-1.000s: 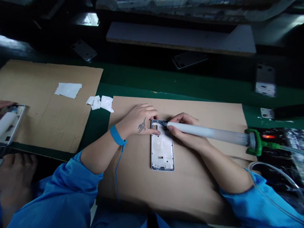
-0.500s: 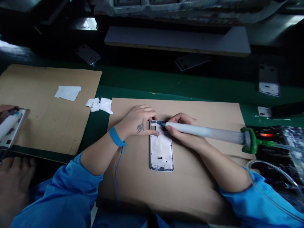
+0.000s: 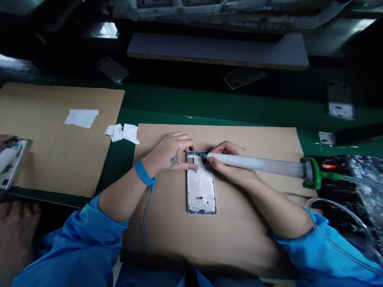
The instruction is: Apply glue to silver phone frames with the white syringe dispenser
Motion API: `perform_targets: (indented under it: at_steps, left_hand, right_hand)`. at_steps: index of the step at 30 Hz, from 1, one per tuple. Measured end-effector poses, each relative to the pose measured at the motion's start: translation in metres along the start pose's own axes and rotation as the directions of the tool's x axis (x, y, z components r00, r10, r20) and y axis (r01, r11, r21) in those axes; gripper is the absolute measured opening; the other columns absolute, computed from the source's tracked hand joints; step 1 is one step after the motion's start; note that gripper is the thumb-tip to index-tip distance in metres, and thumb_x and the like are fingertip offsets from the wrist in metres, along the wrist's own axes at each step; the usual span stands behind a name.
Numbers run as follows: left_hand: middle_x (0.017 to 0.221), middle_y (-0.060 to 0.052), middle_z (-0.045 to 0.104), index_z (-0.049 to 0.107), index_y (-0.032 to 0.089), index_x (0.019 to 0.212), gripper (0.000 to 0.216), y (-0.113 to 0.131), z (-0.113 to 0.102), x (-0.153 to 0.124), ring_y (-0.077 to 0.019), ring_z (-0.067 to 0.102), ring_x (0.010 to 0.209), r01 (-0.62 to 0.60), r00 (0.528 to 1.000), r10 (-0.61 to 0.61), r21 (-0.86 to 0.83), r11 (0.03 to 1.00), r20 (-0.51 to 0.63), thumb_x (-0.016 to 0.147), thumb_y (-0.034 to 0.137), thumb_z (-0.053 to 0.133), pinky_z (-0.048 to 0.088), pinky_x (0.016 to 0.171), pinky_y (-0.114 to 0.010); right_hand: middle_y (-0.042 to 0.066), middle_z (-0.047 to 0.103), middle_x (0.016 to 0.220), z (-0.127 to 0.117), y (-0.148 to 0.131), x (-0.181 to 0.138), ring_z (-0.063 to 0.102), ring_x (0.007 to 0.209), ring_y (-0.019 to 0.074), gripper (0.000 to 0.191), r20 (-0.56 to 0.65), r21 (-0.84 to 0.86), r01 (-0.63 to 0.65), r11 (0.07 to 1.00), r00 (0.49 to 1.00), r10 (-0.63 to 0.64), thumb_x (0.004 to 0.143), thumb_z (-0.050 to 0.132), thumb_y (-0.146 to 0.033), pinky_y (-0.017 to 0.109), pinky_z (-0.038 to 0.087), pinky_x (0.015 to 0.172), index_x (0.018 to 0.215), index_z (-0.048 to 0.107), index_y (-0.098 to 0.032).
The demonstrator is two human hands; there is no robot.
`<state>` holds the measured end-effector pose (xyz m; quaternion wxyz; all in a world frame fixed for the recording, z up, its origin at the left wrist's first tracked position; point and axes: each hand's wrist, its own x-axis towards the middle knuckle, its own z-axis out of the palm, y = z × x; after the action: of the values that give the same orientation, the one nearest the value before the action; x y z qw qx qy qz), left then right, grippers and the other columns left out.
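A silver phone frame [image 3: 201, 191] lies flat on a brown cardboard sheet [image 3: 167, 235]. My left hand [image 3: 172, 153] grips its upper left side, the thumb on the face and the fingers at the top edge. In my right hand [image 3: 229, 159] is a white dispensing syringe [image 3: 257, 162], held like a pen and pointing left. Its blue tip meets or hovers over the top of the phone frame; I cannot tell which. A green cap [image 3: 311, 173] with a clear hose closes the syringe's far end. A blue strap [image 3: 144, 172] with a cord circles my left wrist.
At left, another person's hand [image 3: 18, 227] and a second phone frame [image 3: 13, 163] are beside another cardboard sheet [image 3: 60, 159]. White paper scraps [image 3: 130, 133] lie between the sheets. More phone frames [image 3: 341, 99] lie at the back, near a long board [image 3: 218, 50]. The hose [image 3: 338, 203] loops by my right arm.
The whole view has shifted slightly. My hands, the phone frame and the syringe keep nearly the same places relative to each other.
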<state>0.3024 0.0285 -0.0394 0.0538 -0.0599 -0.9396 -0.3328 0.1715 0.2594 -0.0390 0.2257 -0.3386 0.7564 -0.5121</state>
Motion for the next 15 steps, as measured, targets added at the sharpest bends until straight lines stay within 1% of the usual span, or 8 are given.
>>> perform_targets:
  at_steps: [4, 11, 15]
  left_hand:
    - [0.093, -0.004, 0.072, 0.070, 0.023, 0.097, 0.062, -0.0004, 0.0009, 0.0000, -0.0253, 0.065, 0.091, -0.003, 1.000, 0.003, 0.003, 1.000, -0.011, 0.091, 0.084, 0.080, 0.048, 0.090, -0.041]
    - [0.094, -0.004, 0.072, 0.071, 0.023, 0.098, 0.060, -0.0005, -0.0002, -0.0005, -0.0249, 0.065, 0.091, -0.014, 1.000, 0.014, 0.010, 1.000, -0.014, 0.091, 0.081, 0.083, 0.047, 0.088, -0.040]
    - [0.094, -0.004, 0.073, 0.071, 0.023, 0.098, 0.062, -0.0001, -0.0007, -0.0004, -0.0250, 0.064, 0.091, -0.004, 1.000, 0.004, 0.002, 1.000, -0.008, 0.091, 0.084, 0.081, 0.047, 0.089, -0.041]
  right_hand:
    - [0.006, 0.078, 0.074, -0.0002, -0.0002, 0.0000, 0.067, 0.060, 0.0191, 0.028, -0.011, 0.009, -0.011, 1.000, 1.000, 0.011, 0.080, 0.085, -0.049, 0.031, 0.051, 0.054, 0.082, 0.072, -0.024]
    - [0.005, 0.076, 0.072, -0.0008, 0.0015, 0.0000, 0.065, 0.058, 0.0177, 0.029, -0.016, 0.006, -0.003, 1.000, 1.000, 0.003, 0.080, 0.086, -0.048, 0.030, 0.049, 0.055, 0.081, 0.071, -0.024]
    - [0.005, 0.076, 0.072, -0.0004, 0.0042, -0.0005, 0.065, 0.059, 0.0177, 0.030, -0.020, 0.009, -0.001, 1.000, 1.000, 0.001, 0.080, 0.087, -0.050, 0.030, 0.049, 0.054, 0.082, 0.072, -0.024]
